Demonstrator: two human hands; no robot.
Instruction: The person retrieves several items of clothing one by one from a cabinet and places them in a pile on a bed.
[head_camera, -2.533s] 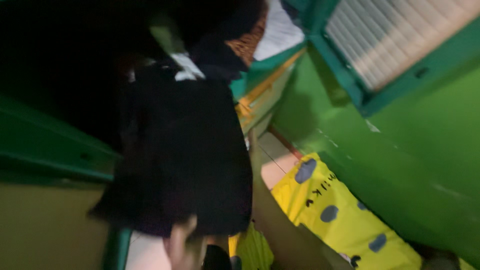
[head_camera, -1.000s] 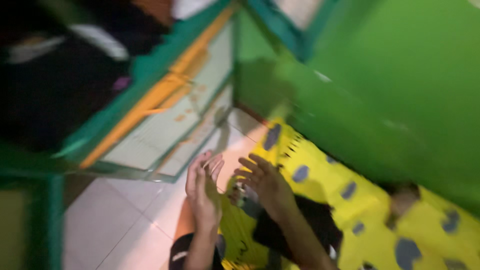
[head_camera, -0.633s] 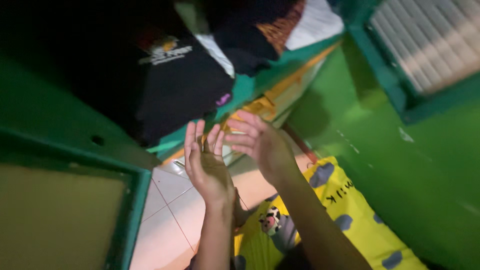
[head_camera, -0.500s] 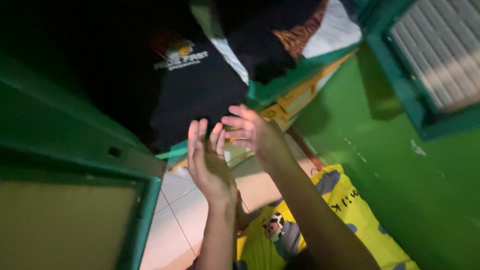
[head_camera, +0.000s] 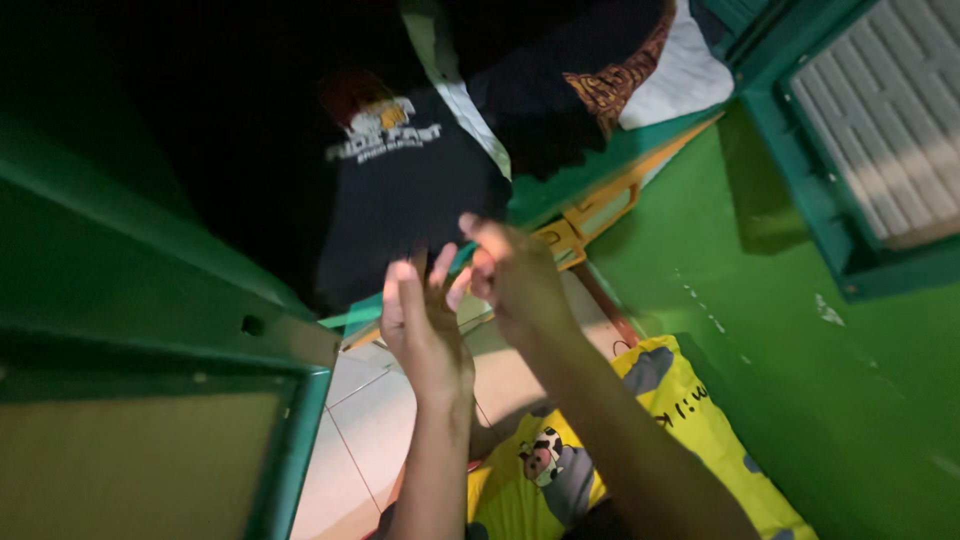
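Both hands reach up to a black shirt (head_camera: 410, 200) that hangs down over a green shelf edge (head_camera: 590, 170). The left hand (head_camera: 425, 325) is open, fingers spread, just under the shirt's hem. The right hand (head_camera: 515, 280) curls at the hem — too blurry to tell if it pinches it. A white and orange picture sits on the shirt's chest. A dark folded cloth (head_camera: 590, 75) lies beside it. Below, a yellow spotted sheet (head_camera: 690, 420) meets the green wall (head_camera: 800, 370). The hands are closer to the shirt than half a second ago.
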